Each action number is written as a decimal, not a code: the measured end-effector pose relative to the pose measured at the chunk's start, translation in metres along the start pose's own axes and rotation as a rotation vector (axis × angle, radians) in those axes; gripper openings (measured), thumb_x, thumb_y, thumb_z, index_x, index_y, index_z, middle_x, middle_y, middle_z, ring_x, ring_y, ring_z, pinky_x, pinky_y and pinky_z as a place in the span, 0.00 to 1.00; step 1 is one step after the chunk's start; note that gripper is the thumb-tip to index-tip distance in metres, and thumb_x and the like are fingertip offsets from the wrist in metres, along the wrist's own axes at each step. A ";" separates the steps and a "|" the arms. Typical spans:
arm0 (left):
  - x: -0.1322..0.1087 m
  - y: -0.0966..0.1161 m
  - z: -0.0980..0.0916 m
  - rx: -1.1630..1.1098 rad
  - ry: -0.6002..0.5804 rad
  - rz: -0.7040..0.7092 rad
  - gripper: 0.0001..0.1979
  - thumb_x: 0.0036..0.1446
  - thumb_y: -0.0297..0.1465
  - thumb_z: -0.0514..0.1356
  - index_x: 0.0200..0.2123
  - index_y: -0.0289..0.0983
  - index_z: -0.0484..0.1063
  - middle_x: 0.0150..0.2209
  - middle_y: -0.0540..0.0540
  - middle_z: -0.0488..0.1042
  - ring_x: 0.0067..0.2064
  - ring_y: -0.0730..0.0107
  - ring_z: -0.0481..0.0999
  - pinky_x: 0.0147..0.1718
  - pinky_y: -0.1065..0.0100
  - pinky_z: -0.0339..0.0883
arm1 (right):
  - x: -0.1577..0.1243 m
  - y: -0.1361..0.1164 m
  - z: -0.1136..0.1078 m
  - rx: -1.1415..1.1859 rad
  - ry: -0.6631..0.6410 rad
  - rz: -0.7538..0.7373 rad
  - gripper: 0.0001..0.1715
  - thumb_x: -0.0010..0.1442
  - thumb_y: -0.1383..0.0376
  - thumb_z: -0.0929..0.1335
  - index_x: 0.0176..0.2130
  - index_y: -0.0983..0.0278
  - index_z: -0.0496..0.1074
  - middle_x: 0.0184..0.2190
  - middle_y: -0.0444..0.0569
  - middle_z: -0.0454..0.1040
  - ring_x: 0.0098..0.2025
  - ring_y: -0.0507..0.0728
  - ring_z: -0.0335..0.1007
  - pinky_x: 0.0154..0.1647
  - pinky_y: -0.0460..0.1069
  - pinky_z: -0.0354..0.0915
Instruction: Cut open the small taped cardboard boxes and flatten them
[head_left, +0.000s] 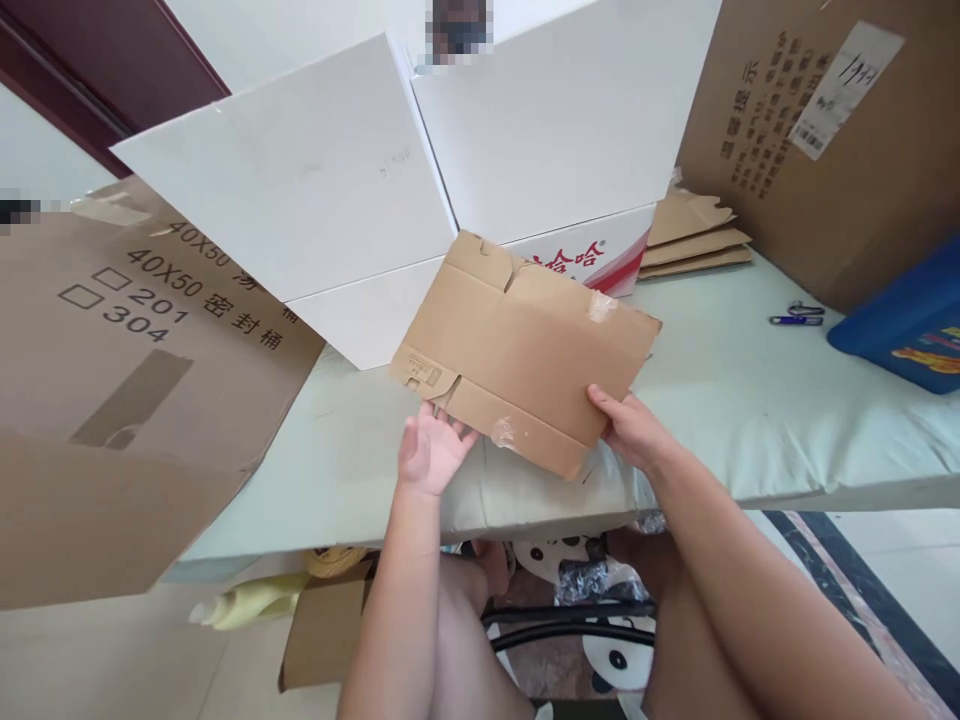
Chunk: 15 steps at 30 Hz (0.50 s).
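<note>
A flattened brown cardboard box (532, 350) is held up over the bench, tilted, with slots and folded flaps at its left end and bits of clear tape on two edges. My right hand (630, 428) grips its lower right side, thumb on top and fingers underneath. Below the box's lower left edge is my left hand (436, 450), palm up with the fingers spread. Its fingertips reach the edge and partly go behind the cardboard; no grip on it shows.
White boxes (322, 180) stand behind. Large cartons (150, 400) flank the bench (712, 400). Flat cardboard pieces (697, 240), a blue pen-like item (796, 320) and a blue container (907, 315) lie to the right. A yellow bottle (255, 600) is on the floor.
</note>
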<state>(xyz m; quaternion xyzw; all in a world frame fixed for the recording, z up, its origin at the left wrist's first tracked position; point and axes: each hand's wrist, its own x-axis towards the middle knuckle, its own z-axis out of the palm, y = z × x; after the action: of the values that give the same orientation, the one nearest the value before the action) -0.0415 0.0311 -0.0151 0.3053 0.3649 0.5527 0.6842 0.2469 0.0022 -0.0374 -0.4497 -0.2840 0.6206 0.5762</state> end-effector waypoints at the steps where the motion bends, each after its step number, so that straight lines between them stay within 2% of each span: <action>1: 0.006 -0.003 0.005 0.022 0.082 0.009 0.25 0.45 0.47 0.74 0.43 0.46 0.71 0.47 0.48 0.81 0.48 0.59 0.82 0.43 0.60 0.77 | -0.002 0.004 0.001 -0.070 -0.013 0.009 0.30 0.49 0.45 0.78 0.47 0.56 0.78 0.47 0.49 0.84 0.51 0.62 0.80 0.55 0.58 0.77; 4: 0.018 -0.005 0.008 0.037 0.251 0.046 0.17 0.51 0.29 0.72 0.39 0.43 0.67 0.40 0.53 0.82 0.41 0.70 0.83 0.42 0.68 0.76 | -0.015 0.011 0.005 -0.260 -0.080 0.080 0.23 0.49 0.49 0.79 0.38 0.60 0.82 0.40 0.51 0.85 0.41 0.61 0.82 0.45 0.56 0.81; 6: 0.018 -0.003 0.004 0.019 0.257 0.069 0.16 0.52 0.25 0.70 0.40 0.42 0.67 0.40 0.53 0.82 0.42 0.73 0.83 0.44 0.71 0.76 | -0.028 0.011 0.011 -0.310 -0.121 0.125 0.18 0.48 0.52 0.80 0.33 0.62 0.82 0.37 0.53 0.85 0.36 0.60 0.82 0.36 0.53 0.81; 9: 0.006 0.003 -0.002 0.032 0.194 0.024 0.19 0.51 0.25 0.70 0.44 0.43 0.69 0.42 0.52 0.83 0.40 0.72 0.83 0.42 0.71 0.76 | -0.058 0.013 0.015 -0.308 -0.118 0.151 0.17 0.51 0.53 0.79 0.36 0.61 0.83 0.39 0.51 0.85 0.38 0.60 0.83 0.33 0.51 0.81; 12: -0.009 0.006 -0.001 0.084 0.077 -0.126 0.22 0.48 0.27 0.74 0.45 0.40 0.72 0.40 0.47 0.83 0.35 0.66 0.84 0.38 0.67 0.77 | -0.099 0.019 0.002 -0.226 0.020 0.135 0.17 0.52 0.54 0.79 0.39 0.61 0.82 0.40 0.51 0.85 0.34 0.60 0.83 0.30 0.51 0.82; 15: -0.017 0.007 0.005 0.155 -0.043 -0.279 0.20 0.49 0.30 0.74 0.44 0.37 0.75 0.41 0.41 0.83 0.33 0.63 0.84 0.34 0.66 0.77 | -0.147 0.018 -0.031 -0.225 0.236 0.097 0.20 0.50 0.53 0.80 0.39 0.62 0.81 0.40 0.54 0.85 0.32 0.62 0.83 0.30 0.52 0.83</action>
<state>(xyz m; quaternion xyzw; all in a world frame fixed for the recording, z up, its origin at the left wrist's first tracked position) -0.0433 0.0157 -0.0033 0.3153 0.4307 0.4160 0.7362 0.2560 -0.1486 -0.0326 -0.5943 -0.2602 0.5550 0.5207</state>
